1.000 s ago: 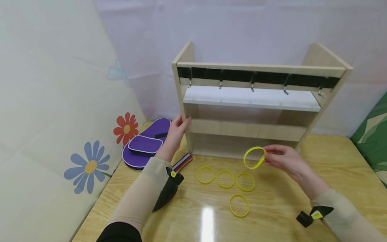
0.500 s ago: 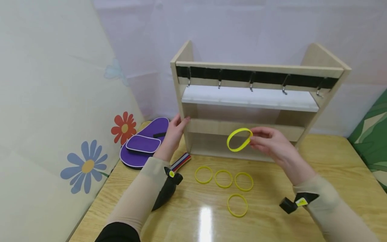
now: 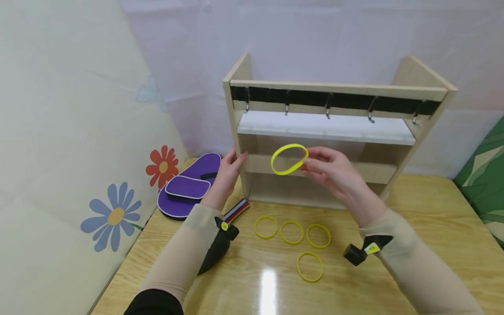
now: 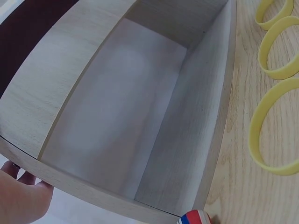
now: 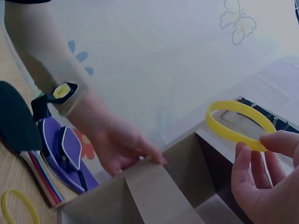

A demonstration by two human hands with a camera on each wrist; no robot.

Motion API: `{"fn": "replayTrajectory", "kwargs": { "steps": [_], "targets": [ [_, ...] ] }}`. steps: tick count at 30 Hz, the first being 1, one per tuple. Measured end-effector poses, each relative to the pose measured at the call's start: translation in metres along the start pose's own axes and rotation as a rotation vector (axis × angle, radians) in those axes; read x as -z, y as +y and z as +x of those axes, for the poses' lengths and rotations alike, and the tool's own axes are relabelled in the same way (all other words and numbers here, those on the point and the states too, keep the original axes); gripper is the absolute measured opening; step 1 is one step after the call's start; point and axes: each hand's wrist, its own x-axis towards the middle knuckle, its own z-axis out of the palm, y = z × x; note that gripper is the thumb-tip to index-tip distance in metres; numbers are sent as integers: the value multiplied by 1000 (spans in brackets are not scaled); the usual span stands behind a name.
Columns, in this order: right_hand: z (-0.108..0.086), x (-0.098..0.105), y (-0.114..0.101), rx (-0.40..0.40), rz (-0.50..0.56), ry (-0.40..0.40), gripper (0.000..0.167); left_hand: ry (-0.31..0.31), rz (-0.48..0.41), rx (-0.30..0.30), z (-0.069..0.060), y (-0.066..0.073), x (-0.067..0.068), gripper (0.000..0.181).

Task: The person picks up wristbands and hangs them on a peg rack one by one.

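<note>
In the head view my right hand (image 3: 330, 170) pinches a yellow silicone wristband (image 3: 277, 153) between thumb and fingers, tilted in front of the wooden hook rack (image 3: 271, 164). The band is below the white shelf and apart from the hooks (image 3: 287, 108). My left hand (image 3: 226, 177) grips the edge of the rack's left side panel; in the left wrist view some of its fingers (image 4: 29, 178) lie at the panel's outer side. Several more wristbands lie flat on the table, among them a left one (image 3: 257, 232) and a front one (image 3: 298, 266).
Left of the rack, a purple sandal-shaped item (image 3: 181, 208) with white trim lies on the table (image 3: 354, 288). A table tennis paddle (image 5: 18, 116) with a striped handle (image 5: 43, 179) lies near it, partly hidden by my left forearm in the head view. Walls stand behind and left.
My right hand has carried the wristband left and upward, from near the rack's lower right to in front of its middle left. My left hand stays on the side panel.
</note>
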Motion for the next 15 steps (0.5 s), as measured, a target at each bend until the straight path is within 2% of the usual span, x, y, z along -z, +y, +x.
{"fn": "replayTrajectory", "kwargs": {
  "steps": [6, 15],
  "targets": [
    [12, -27, -6, 31, 81, -37, 33, 12, 15, 8, 1, 0, -1, 48],
    [27, -66, -18, 29, 215, -9, 41, 29, -23, -2, 2, -2, -2, 48]
  ]
}}
